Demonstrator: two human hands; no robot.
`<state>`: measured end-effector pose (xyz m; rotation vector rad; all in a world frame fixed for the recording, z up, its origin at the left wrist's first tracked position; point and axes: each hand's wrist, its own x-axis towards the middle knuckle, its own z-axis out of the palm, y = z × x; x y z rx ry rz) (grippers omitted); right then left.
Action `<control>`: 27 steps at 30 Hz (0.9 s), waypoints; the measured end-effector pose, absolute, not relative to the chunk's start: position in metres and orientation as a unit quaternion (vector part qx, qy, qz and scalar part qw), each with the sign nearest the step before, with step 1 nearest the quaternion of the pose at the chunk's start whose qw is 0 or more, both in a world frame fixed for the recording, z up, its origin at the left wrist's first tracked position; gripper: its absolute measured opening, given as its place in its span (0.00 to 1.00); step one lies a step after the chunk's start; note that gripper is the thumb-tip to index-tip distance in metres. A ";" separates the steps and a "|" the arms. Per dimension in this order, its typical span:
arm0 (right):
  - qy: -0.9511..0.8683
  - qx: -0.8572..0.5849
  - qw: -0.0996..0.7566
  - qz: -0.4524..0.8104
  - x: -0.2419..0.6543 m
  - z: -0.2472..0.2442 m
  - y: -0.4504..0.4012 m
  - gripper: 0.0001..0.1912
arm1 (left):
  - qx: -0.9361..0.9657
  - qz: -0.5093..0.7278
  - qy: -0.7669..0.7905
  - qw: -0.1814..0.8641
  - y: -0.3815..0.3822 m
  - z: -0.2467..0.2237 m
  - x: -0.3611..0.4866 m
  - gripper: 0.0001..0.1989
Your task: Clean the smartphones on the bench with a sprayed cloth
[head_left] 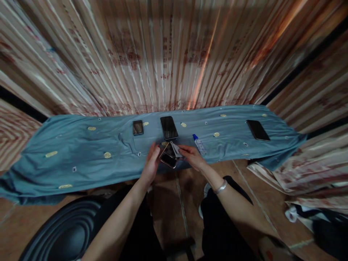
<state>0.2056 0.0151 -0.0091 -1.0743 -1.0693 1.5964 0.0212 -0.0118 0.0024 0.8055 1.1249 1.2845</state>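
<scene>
My left hand [152,162] is closed on the left edge of a phone [168,159] with a dark, glossy face and a shiny rim, tilted above the front edge of the cloth. In my right hand [191,156] a thin, pale grey, flat piece [175,149] is pinched between thumb and fingers, over the phone's upper right part. I cannot make out whether the piece is a card or a folded cloth, or whether it touches the phone. Just beyond both hands lies another dark phone [169,128]. A clear bottle with a blue cap [200,144] lies beside my right hand.
A blue patterned cloth [89,152] covers the long table. On it are a small dark square item [138,127] to the left and a black phone [257,129] to the right. Curtains [152,54] hang behind. A black round stool [67,235] stands at lower left.
</scene>
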 end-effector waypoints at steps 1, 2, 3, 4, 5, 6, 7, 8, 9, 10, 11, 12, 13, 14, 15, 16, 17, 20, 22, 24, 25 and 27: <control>-0.432 -0.431 0.449 0.652 0.205 -0.008 0.014 0.23 | 0.281 0.542 0.471 0.636 -0.011 0.006 0.021 0.35; -0.433 -0.427 0.444 0.658 0.205 -0.008 0.014 0.24 | 0.233 0.524 0.458 0.679 -0.012 0.009 0.022 0.32; -0.436 -0.423 0.439 0.662 0.204 -0.007 0.013 0.24 | 0.199 0.504 0.442 0.715 -0.013 0.012 0.022 0.30; -0.441 -0.419 0.435 0.664 0.202 -0.007 0.012 0.24 | 0.175 0.484 0.426 0.744 -0.014 0.015 0.024 0.28; -0.448 -0.415 0.432 0.664 0.201 -0.006 0.012 0.24 | 0.157 0.470 0.410 0.766 -0.016 0.017 0.025 0.28; -0.457 -0.413 0.431 0.659 0.200 -0.005 0.011 0.24 | 0.140 0.457 0.398 0.783 -0.018 0.020 0.027 0.29; -0.469 -0.413 0.433 0.649 0.199 -0.005 0.011 0.24 | 0.127 0.448 0.391 0.794 -0.021 0.022 0.028 0.30; -0.483 -0.413 0.437 0.636 0.199 -0.004 0.011 0.23 | 0.118 0.441 0.387 0.801 -0.022 0.024 0.030 0.31; -0.500 -0.414 0.440 0.621 0.198 -0.004 0.011 0.22 | 0.114 0.437 0.387 0.804 -0.024 0.025 0.031 0.32; -0.516 -0.414 0.443 0.605 0.198 -0.003 0.011 0.21 | 0.115 0.435 0.387 0.805 -0.025 0.026 0.032 0.33; -0.532 -0.414 0.443 0.591 0.198 -0.003 0.010 0.21 | 0.120 0.434 0.387 0.805 -0.026 0.026 0.032 0.34; -0.545 -0.415 0.441 0.580 0.198 -0.003 0.009 0.20 | 0.128 0.436 0.385 0.804 -0.027 0.026 0.033 0.34; -0.555 -0.418 0.435 0.573 0.198 -0.003 0.008 0.20 | 0.137 0.438 0.382 0.802 -0.028 0.026 0.034 0.33; -0.564 -0.422 0.424 0.569 0.198 -0.003 0.007 0.20 | 0.146 0.442 0.381 0.799 -0.029 0.026 0.035 0.33; -0.571 -0.428 0.412 0.567 0.198 -0.003 0.005 0.21 | 0.155 0.445 0.382 0.795 -0.030 0.025 0.037 0.32; -0.578 -0.436 0.399 0.562 0.197 -0.003 0.003 0.21 | 0.162 0.447 0.388 0.790 -0.030 0.024 0.039 0.31; -0.590 -0.442 0.391 0.551 0.196 -0.003 0.001 0.22 | 0.167 0.448 0.396 0.784 -0.031 0.023 0.041 0.31; -0.656 -0.445 0.396 0.464 0.192 0.000 -0.005 0.21 | 0.176 0.459 0.424 0.761 -0.032 0.018 0.047 0.30; -0.710 -0.433 0.402 0.384 0.189 0.004 -0.009 0.21 | 0.186 0.471 0.425 0.750 -0.031 0.015 0.049 0.29; -0.753 -0.416 0.395 0.321 0.188 0.007 -0.012 0.23 | 0.198 0.485 0.417 0.743 -0.029 0.010 0.051 0.28; -0.771 -0.406 0.390 0.297 0.188 0.008 -0.013 0.24 | 0.205 0.492 0.412 0.739 -0.028 0.007 0.051 0.28; -0.801 -0.388 0.376 0.259 0.189 0.009 -0.014 0.25 | 0.215 0.514 0.404 0.726 -0.026 0.003 0.052 0.28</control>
